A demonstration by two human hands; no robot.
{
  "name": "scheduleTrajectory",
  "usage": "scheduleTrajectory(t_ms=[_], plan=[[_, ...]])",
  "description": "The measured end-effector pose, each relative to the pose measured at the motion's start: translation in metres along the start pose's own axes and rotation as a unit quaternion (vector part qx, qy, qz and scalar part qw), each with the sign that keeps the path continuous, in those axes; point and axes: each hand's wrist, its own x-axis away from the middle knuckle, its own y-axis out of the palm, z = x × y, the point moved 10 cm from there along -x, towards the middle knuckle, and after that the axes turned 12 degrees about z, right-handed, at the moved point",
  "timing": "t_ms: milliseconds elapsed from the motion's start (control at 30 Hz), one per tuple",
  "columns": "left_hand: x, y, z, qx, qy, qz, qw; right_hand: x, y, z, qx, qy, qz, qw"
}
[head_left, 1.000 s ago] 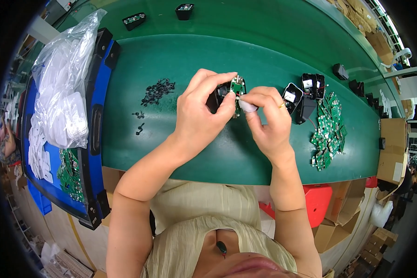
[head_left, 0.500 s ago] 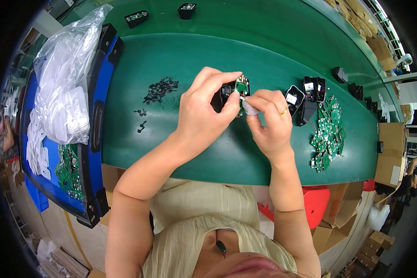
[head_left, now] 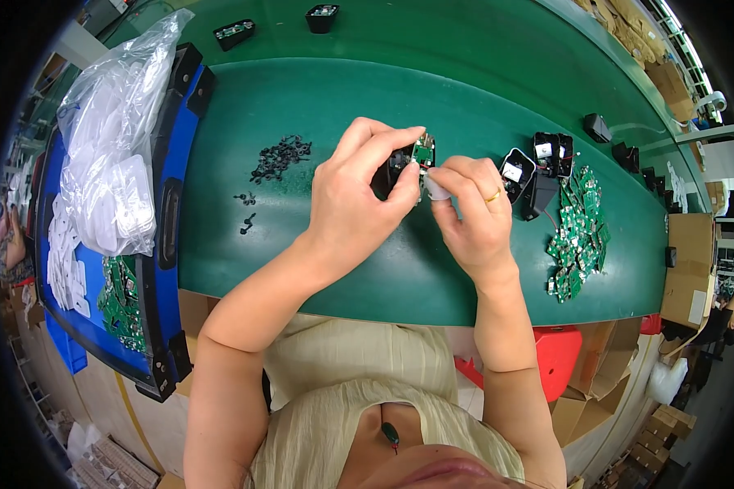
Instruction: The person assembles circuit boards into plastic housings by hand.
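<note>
My left hand (head_left: pixel 355 191) is closed around a small black plastic housing (head_left: pixel 397 161), held tilted above the green table. A green circuit board (head_left: pixel 423 152) sits at the housing's right side, under my left fingertips and thumb. My right hand (head_left: pixel 475 216) meets its near end with the fingers drawn together. A white finger cover (head_left: pixel 437 191) shows at that fingertip. Whatever the right fingers pinch is hidden. To the left of my hands lies a pile of small black parts (head_left: pixel 279 159). Loose green circuit boards (head_left: pixel 577 236) are heaped on the right.
Black housings (head_left: pixel 538 191) stand beside the board heap. A blue crate (head_left: pixel 171 285) at the left holds bagged white plastic parts (head_left: pixel 110 179) and more boards. Several black units line the back ledge. A cardboard box (head_left: pixel 687 269) stands at the table's right end.
Both hands stay almost in place on the housing and board. The right fingers have shifted very slightly; the whole view has drifted a little.
</note>
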Motion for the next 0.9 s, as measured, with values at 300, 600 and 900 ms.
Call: scheduleTrajectory(t_ms=[300, 600, 900], plan=[[0.001, 0.0, -0.001, 0.004, 0.006, 0.008, 1.0, 0.002, 0.0, 0.0, -0.006, 0.033, 0.007, 0.999], [0.001, 0.002, -0.006, 0.046, -0.054, -0.01, 0.997, 0.003, -0.004, 0.025, -0.117, 0.17, 0.025, 0.978], [0.002, 0.006, -0.016, 0.132, -0.12, -0.021, 0.984, -0.004, -0.012, 0.009, -0.086, 0.104, 0.058, 0.989]])
